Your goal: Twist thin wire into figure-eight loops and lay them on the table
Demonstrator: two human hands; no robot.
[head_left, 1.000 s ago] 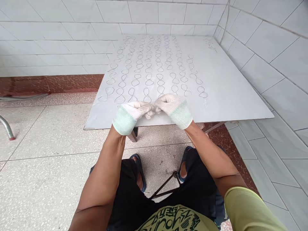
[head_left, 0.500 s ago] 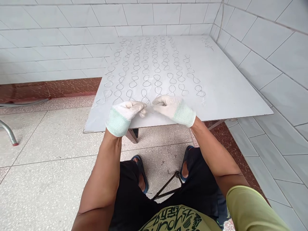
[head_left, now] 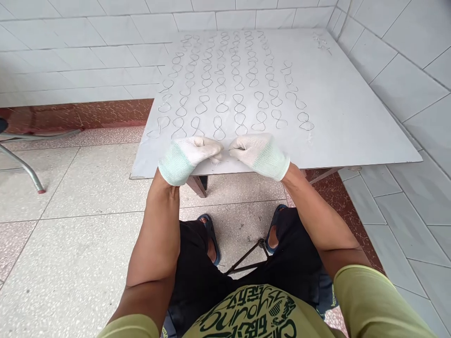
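Both hands wear white knit gloves with mint cuffs and meet low over the near edge of a white board. My left hand [head_left: 192, 157] is closed, thumb against fingers, pinching a thin wire [head_left: 216, 162] whose fine curl shows below the fingertips. Facing it, a small gap away, my right hand [head_left: 259, 152] is also closed in a pinch, and a short strand runs between the two sets of fingertips. The fingers hide most of this wire. Just beyond the hands lie thin wire figure-eight loops [head_left: 219, 133], laid out in several rows.
The white board [head_left: 352, 117] reaches back to tiled walls [head_left: 197, 21]. A small heap of wire pieces [head_left: 322, 43] lies at its far right corner. On the left, metal chair legs [head_left: 31, 176] stand on the speckled floor. A dark folding frame [head_left: 243, 257] sits between my feet.
My fingertips have come closer together, still pinching the wire. The view has shifted, so the board sits higher and farther right in the picture.
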